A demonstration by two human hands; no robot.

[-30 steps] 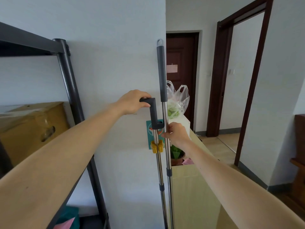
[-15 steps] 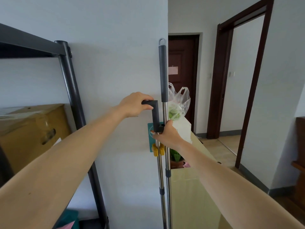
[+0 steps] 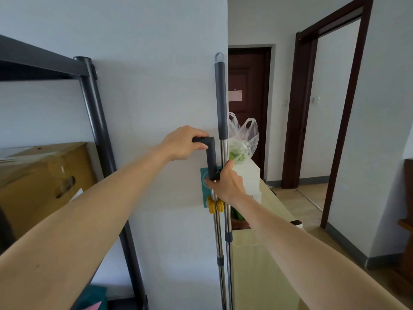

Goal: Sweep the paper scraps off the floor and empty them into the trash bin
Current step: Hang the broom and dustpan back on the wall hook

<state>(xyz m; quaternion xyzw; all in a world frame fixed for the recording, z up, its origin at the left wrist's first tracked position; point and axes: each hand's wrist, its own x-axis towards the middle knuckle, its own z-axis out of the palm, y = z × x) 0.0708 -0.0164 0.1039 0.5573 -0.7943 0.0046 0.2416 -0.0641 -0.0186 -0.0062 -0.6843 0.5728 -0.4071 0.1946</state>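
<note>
Here, in the head view, two metal poles are standing upright side by side against the white wall (image 3: 156,63) at the centre of the frame. The taller one, the broom pole (image 3: 220,97), is wearing a long grey sleeve with a hanging loop at its top, and its bare steel is running down to the bottom edge. The shorter one, the dustpan pole (image 3: 216,231), is ending in a dark L-shaped handle (image 3: 210,157) that is bending toward the left. Both poles are passing a yellow clip (image 3: 214,205) fixed on a teal wall plate (image 3: 204,177); the dustpan pole is sitting in it.

The left hand (image 3: 182,143) is reaching in from the lower left, its fingers curling closed over the horizontal arm of the handle. The right hand (image 3: 225,182) is coming from the lower right and wrapping tight round the poles just below the handle's foot; whether it is gripping one pole or both I cannot tell.

At the left of the frame a dark metal shelf (image 3: 96,121) is holding a cardboard box (image 3: 44,175). Right of the poles a pale cabinet (image 3: 268,209) is carrying a plastic bag (image 3: 243,139) of green things. Farther back a dark brown door (image 3: 248,86) is closed. No paper scraps or trash bin are showing.
</note>
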